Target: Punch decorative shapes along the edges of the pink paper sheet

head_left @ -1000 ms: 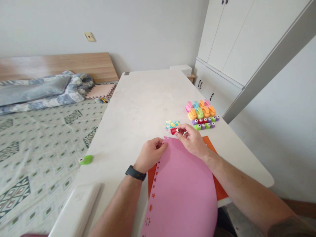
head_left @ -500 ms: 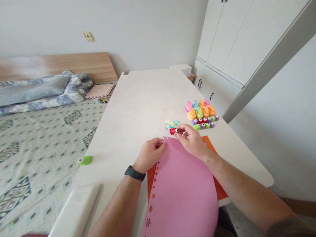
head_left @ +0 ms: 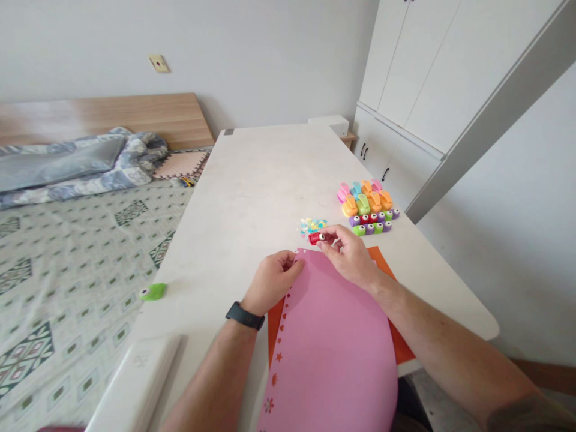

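Note:
My left hand [head_left: 278,279] pinches the upper left corner of a pink paper sheet [head_left: 337,342]. Small shapes such as stars, hearts, a crown and a flower are cut through along the sheet's left edge. Orange paper [head_left: 396,336] lies beneath and shows through the holes. In my right hand [head_left: 348,255] is a small red craft punch [head_left: 317,238] with a round eye-like button, held between thumb and fingers just above the sheet's top edge. Behind it lies a scatter of blue, yellow and pink paper cut-outs [head_left: 311,225].
Rows of colourful craft punches [head_left: 369,207] stand at the table's right side. A green punch [head_left: 153,291] lies by the left edge of the white table [head_left: 265,174]. A long white case [head_left: 135,384] sits at the front left, beside a patterned bed [head_left: 90,252].
The view has shifted very slightly. Both hands, the pink sheet and the red punch hold nearly the same positions.

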Action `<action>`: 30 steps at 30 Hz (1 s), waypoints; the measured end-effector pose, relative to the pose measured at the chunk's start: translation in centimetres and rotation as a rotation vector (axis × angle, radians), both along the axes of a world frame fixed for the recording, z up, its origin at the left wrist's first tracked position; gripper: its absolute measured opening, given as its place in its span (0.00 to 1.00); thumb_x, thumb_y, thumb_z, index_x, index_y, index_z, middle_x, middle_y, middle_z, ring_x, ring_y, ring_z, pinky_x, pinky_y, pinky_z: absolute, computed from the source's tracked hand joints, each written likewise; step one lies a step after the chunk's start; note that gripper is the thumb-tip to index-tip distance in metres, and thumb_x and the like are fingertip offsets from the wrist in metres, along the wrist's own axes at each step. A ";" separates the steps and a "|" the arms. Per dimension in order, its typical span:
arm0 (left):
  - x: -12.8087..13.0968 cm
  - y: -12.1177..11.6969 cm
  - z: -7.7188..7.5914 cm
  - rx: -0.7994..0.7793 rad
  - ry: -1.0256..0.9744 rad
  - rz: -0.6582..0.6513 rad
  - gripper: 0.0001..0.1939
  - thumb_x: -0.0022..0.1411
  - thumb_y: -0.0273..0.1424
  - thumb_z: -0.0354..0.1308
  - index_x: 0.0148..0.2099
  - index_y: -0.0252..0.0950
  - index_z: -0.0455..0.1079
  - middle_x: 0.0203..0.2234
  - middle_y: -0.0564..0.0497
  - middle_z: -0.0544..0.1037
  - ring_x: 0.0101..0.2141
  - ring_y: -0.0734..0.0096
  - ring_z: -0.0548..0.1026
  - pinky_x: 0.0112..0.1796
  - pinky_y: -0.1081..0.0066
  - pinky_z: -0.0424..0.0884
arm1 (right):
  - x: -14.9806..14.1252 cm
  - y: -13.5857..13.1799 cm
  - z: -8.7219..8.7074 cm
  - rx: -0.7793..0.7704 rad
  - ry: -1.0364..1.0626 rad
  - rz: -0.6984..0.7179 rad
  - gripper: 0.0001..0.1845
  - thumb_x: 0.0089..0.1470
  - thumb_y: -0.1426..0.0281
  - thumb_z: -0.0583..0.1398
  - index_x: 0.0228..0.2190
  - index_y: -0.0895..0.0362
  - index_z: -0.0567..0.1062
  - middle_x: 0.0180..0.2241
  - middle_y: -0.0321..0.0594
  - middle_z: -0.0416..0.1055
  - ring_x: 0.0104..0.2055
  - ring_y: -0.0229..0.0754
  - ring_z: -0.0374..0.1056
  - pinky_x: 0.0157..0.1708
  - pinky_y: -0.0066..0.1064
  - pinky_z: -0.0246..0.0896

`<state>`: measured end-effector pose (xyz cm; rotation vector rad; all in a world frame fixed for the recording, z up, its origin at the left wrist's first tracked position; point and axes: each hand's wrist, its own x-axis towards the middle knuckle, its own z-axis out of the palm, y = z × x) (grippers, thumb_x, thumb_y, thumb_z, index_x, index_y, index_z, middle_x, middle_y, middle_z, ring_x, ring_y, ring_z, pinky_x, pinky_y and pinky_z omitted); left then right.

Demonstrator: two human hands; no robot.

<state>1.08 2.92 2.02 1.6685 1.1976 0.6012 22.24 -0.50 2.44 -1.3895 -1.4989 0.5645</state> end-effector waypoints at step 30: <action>0.2 -0.1 0.4 -0.022 0.012 -0.006 0.17 0.62 0.45 0.60 0.36 0.35 0.75 0.27 0.51 0.78 0.26 0.70 0.72 0.26 0.73 0.62 | -0.1 0.0 0.0 0.002 -0.022 0.005 0.11 0.61 0.66 0.63 0.45 0.52 0.77 0.38 0.40 0.76 0.37 0.43 0.72 0.39 0.36 0.69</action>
